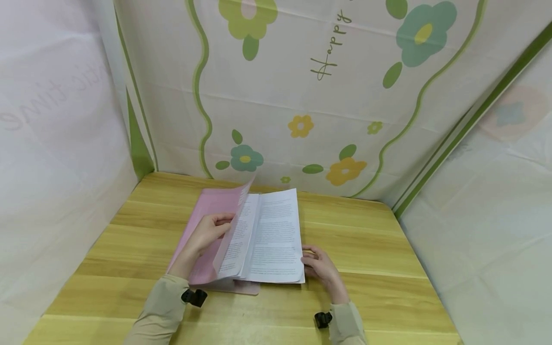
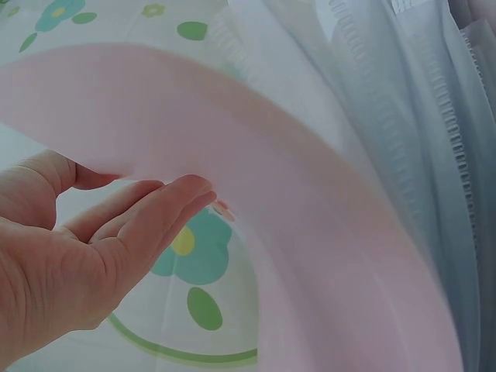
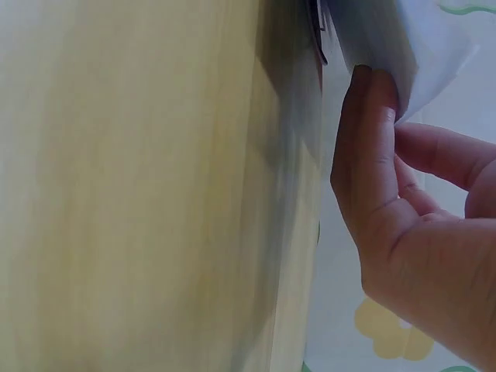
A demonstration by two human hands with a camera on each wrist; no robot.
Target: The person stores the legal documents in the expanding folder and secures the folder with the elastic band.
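A pink folder (image 1: 217, 201) lies opened on the wooden table, its near end raised a little. Inside it, a thick set of printed pages (image 1: 276, 235) spreads to the right. My left hand (image 1: 211, 232) touches the bent pink cover with nearly straight fingers. Seen from the left wrist, that hand (image 2: 116, 232) has its fingertips against the curved pink cover (image 2: 310, 186); translucent sleeves (image 2: 395, 101) with ribbed strips stand beyond. At the pages' lower right edge is my right hand (image 1: 321, 268), which in the right wrist view pinches the page stack (image 3: 387, 54) between thumb and fingers.
The wooden table (image 1: 371, 239) extends on both sides of the folder. A flowered cloth (image 1: 276, 96) hangs behind its far edge, and pale cloth walls (image 1: 56, 143) stand left and right. A small black camera (image 1: 196, 297) is worn on the left wrist, another (image 1: 322, 319) on the right.
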